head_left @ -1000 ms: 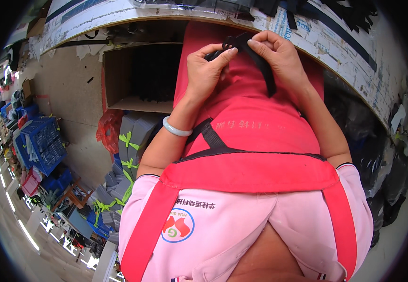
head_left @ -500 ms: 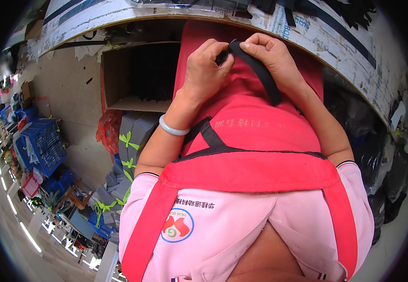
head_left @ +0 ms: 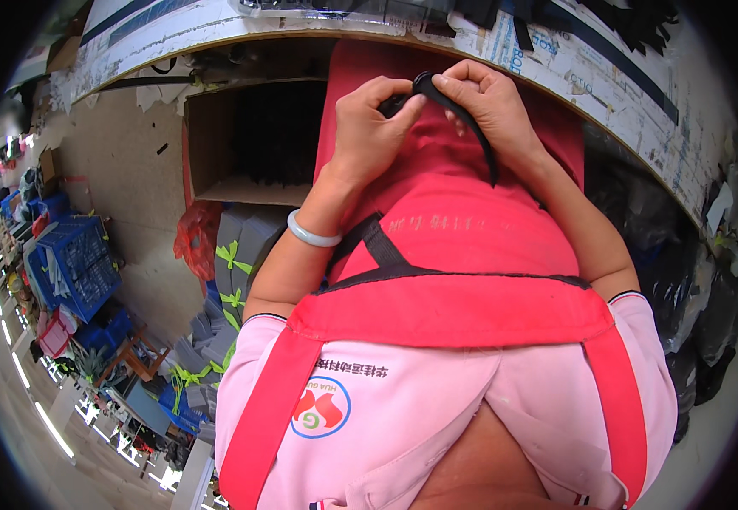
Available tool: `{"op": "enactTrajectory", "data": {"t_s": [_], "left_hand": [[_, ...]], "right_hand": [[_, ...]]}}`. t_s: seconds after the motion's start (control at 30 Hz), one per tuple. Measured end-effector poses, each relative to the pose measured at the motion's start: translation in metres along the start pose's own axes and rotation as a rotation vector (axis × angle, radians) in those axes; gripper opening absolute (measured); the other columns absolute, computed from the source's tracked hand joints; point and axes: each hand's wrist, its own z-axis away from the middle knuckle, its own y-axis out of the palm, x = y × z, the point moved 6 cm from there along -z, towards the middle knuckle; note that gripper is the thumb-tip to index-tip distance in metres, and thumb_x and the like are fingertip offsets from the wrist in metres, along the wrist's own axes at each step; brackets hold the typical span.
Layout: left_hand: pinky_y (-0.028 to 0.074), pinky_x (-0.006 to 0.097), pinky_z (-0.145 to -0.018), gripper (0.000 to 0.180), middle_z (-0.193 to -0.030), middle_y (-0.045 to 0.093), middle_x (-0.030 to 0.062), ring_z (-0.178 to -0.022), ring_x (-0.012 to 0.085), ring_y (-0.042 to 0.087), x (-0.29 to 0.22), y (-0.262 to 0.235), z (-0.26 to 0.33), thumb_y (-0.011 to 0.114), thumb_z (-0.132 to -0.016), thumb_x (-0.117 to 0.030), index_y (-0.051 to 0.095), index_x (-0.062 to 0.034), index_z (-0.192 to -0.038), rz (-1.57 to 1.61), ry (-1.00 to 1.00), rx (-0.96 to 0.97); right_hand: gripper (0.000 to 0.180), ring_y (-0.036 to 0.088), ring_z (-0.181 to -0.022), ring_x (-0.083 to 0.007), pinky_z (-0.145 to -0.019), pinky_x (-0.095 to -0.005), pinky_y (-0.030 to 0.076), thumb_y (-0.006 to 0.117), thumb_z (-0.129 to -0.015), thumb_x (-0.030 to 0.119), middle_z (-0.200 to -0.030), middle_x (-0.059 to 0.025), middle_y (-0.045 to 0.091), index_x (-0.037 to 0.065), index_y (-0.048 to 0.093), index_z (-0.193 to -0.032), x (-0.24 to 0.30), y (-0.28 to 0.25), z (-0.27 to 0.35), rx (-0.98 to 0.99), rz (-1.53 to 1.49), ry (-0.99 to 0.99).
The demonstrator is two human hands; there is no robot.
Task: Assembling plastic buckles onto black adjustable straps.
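Note:
Over the lap of my red apron (head_left: 454, 195), a black strap (head_left: 481, 140) is held between my two hands. At its upper end sits a dark loop or fitting, too small to make out fully. My left hand (head_left: 373, 127) pinches the strap near that end with thumb and index finger; something black also shows inside its curled fingers. My right hand (head_left: 494, 106) grips the strap just beside it, thumb on top. From there the strap's tail hangs down toward me, curved and nearly edge-on.
Beyond my hands runs the worn white table edge (head_left: 207, 38), with black pieces on top. At left stand a cardboard box (head_left: 254, 189) of black items, a red plastic bag (head_left: 196, 238), grey bundles (head_left: 254, 234) and a blue crate (head_left: 80, 265). Dark plastic bags (head_left: 675, 255) lie at right.
The strap's tail has turned from showing its flat face to nearly edge-on. My left fingers have opened slightly around the upper end; both hands stay in about the same place.

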Motion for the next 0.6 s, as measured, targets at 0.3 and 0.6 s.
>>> {"op": "enactTrajectory", "data": {"t_s": [0.3, 0.6], "left_hand": [[0.047, 0.029, -0.056, 0.011, -0.078, 0.063, 0.011, -0.068, 0.0199, 0.063, 0.0, 0.005, 0.006, 0.069, -0.082, -0.002, 0.065, 0.0003, -0.091, 0.098, 0.059, -0.02], [0.043, 0.022, -0.043, 0.025, -0.073, 0.065, 0.0103, -0.05, 0.0132, 0.056, 0.036, 0.035, 0.017, 0.06, -0.094, -0.019, 0.063, 0.0032, -0.106, 1.103, -0.787, 0.098]], "right_hand": [[0.026, 0.059, -0.065, -0.0069, -0.057, -0.0204, 0.05, 0.064, -0.093, 0.022, -0.082, -0.0023, 0.064, 0.003, 0.061, -0.11, -0.008, 0.002, -0.002, 0.115, -0.304, 0.156], [0.007, 0.054, -0.081, -0.0072, -0.069, -0.0209, 0.043, 0.067, -0.088, 0.008, -0.099, -0.0012, 0.055, 0.002, 0.067, -0.093, 0.028, 0.001, 0.011, -0.018, 0.122, -0.401]]}}
